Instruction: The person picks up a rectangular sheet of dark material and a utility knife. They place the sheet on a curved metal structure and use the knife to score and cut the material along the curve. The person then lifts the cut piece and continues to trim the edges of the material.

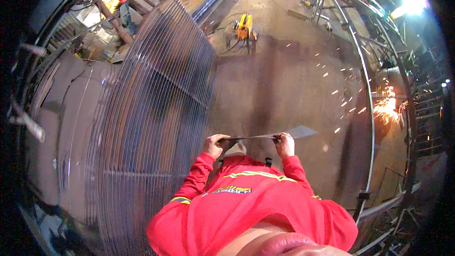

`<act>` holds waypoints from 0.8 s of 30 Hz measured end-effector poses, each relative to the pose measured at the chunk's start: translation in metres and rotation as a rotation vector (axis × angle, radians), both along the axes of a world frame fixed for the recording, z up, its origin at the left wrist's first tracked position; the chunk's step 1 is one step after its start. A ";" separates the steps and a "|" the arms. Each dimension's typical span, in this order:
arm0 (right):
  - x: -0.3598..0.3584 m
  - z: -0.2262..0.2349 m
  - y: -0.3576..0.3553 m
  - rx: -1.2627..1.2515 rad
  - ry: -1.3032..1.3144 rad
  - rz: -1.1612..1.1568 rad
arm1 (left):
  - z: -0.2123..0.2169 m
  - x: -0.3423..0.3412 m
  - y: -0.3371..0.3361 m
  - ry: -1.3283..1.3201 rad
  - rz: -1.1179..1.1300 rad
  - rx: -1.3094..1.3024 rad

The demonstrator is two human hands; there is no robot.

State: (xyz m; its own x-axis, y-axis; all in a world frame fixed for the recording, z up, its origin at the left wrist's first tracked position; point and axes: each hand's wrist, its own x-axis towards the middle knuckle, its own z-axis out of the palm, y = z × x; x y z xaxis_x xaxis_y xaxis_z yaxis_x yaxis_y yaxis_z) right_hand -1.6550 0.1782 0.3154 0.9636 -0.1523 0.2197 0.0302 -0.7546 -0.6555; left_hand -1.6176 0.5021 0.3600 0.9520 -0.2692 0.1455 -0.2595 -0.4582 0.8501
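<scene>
In front of my waist I hold a thin, flat grey metal sheet (302, 132), seen nearly edge-on and stretching past my right hand to a pointed end. My left hand (214, 146) is closed on its left end. My right hand (284, 146) grips it farther along, fingers wrapped over the edge. Close to my left arm lies a large grille of parallel metal bars (156, 95) with cross bars.
Ahead on the brown floor (294, 76) stands a yellow machine (245, 27) with a cable. Sparks (386, 106) spray at the right, beyond a long curved metal bar (368, 90). A bright light shines upper right. A person (116, 0) in yellow and red is far left, near scrap.
</scene>
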 end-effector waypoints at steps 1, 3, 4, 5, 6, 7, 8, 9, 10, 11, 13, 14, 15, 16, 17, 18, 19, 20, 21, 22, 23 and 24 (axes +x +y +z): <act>0.024 0.001 -0.011 -0.022 -0.012 -0.030 | -0.004 0.035 -0.008 -0.040 -0.021 0.014; 0.077 0.008 -0.034 -0.062 -0.030 -0.102 | -0.010 0.123 -0.031 -0.116 -0.078 0.046; 0.108 0.025 -0.040 -0.005 0.031 -0.168 | -0.006 0.168 -0.044 -0.165 -0.118 0.065; 0.136 0.027 -0.053 -0.060 -0.022 -0.188 | -0.003 0.212 -0.062 -0.212 -0.157 0.085; 0.151 0.033 -0.065 -0.045 0.016 -0.223 | 0.000 0.244 -0.078 -0.241 -0.199 0.103; 0.170 0.032 -0.076 -0.029 0.048 -0.251 | -0.008 0.279 -0.093 -0.239 -0.220 0.161; 0.199 0.026 -0.091 -0.045 0.038 -0.270 | -0.020 0.323 -0.112 -0.247 -0.240 0.215; 0.228 0.021 -0.103 -0.038 0.078 -0.283 | -0.032 0.357 -0.129 -0.245 -0.258 0.272; 0.258 0.017 -0.119 -0.036 0.117 -0.312 | -0.026 0.393 -0.153 -0.219 -0.310 0.315; 0.287 0.011 -0.133 -0.034 0.157 -0.336 | -0.020 0.426 -0.176 -0.192 -0.358 0.358; 0.339 -0.024 -0.171 0.000 0.297 -0.285 | -0.033 0.478 -0.213 -0.129 -0.410 0.338; 0.363 -0.045 -0.193 0.062 0.340 -0.235 | -0.053 0.502 -0.227 -0.090 -0.420 0.278; 0.396 -0.050 -0.214 0.124 0.388 -0.179 | -0.057 0.529 -0.245 -0.048 -0.423 0.218; 0.430 -0.054 -0.237 0.058 0.361 -0.078 | -0.062 0.555 -0.263 -0.028 -0.355 0.088; 0.465 -0.054 -0.268 0.094 0.404 -0.039 | -0.067 0.583 -0.285 0.085 -0.311 -0.014; 0.498 -0.038 -0.285 0.148 0.459 0.008 | -0.063 0.604 -0.296 0.210 -0.257 -0.102; 0.531 -0.022 -0.299 0.191 0.512 0.048 | -0.063 0.625 -0.307 0.326 -0.206 -0.202; 0.565 -0.009 -0.310 0.148 0.508 0.100 | -0.064 0.652 -0.313 0.314 -0.202 -0.190; 0.592 0.009 -0.326 0.101 0.499 0.095 | -0.061 0.680 -0.321 0.276 -0.252 -0.082; 0.628 0.021 -0.339 0.051 0.479 0.094 | -0.062 0.716 -0.320 0.230 -0.299 0.026; 0.667 0.026 -0.352 0.006 0.455 0.094 | -0.065 0.756 -0.318 0.183 -0.346 0.140; 0.697 0.019 -0.368 0.082 0.405 0.030 | -0.074 0.795 -0.311 0.109 -0.285 0.153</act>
State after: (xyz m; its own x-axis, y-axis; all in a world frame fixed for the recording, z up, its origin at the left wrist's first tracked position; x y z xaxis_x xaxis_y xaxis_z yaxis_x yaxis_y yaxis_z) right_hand -0.9580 -0.1903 0.3348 0.9740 -0.1237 -0.1898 -0.2211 -0.7020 -0.6770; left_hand -0.8229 0.1908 0.2858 0.8431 -0.5375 -0.0159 -0.3065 -0.5047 0.8071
